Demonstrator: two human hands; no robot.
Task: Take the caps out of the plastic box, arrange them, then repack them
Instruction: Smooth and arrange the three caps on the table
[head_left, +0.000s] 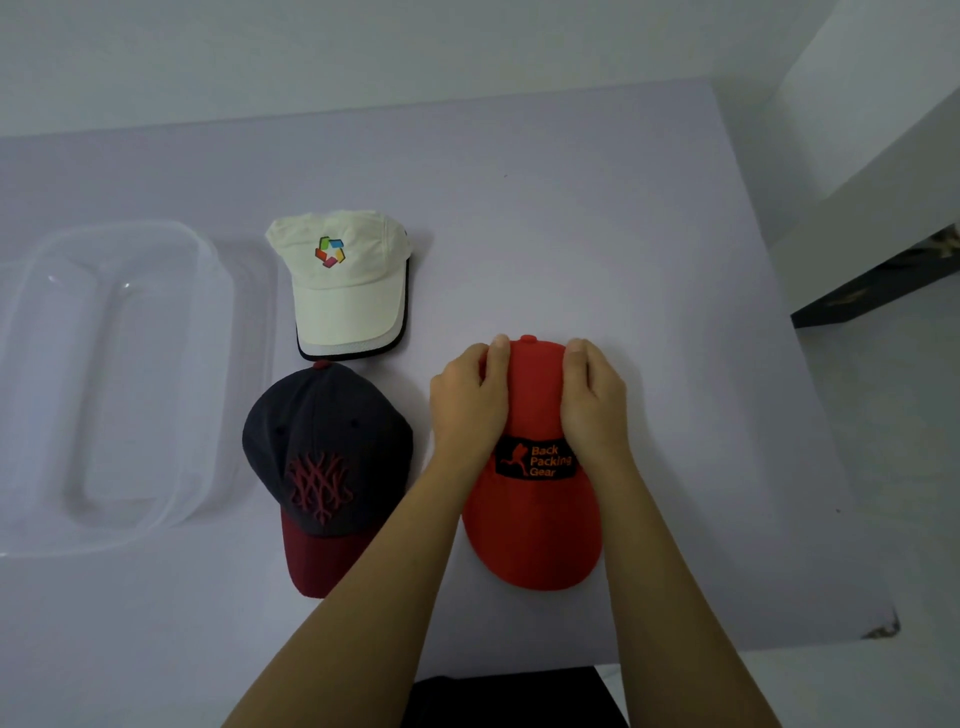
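I am gripping the crown of the red cap (530, 530), lying near right on the table (571, 208), my left hand (467, 395) and right hand (595, 395) curling round its sides, with the navy-and-maroon cap (327, 447) just left, the cream cap (345, 280) beyond it and the clear plastic box (130, 364) sitting leftmost.

Lilac table (571, 208): clear plastic box (218, 291) at left; cream cap (345, 291); navy-and-maroon cap (324, 457) nearer; red cap (535, 525), crown gripped by left hand (467, 397) and right hand (595, 402).
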